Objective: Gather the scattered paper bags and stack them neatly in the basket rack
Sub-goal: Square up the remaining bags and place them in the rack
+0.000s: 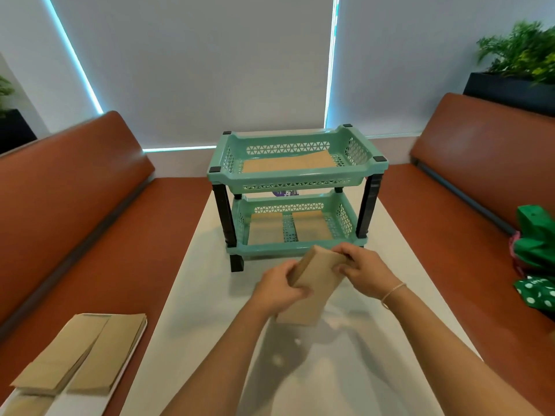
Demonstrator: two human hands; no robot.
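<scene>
Nearest, at the lower left, lying flat on the seat beside the tabletop (186,340): spare paper bags (87,355), overlapping, long axes running away from the viewer. Above the tabletop's middle, being held between both hands: a folded brown paper bag (315,285), long axis tilting from near end up toward the rack, far end leaning slightly left. Gripping its left edge, fingers curling round: the left hand (277,288). Pinching its upper right edge with curled fingers: the right hand (365,270), wearing a thin bracelet (392,292). Just beyond, standing on the tabletop: the green two-tier basket rack (295,192), holding flat bags in both tiers.
</scene>
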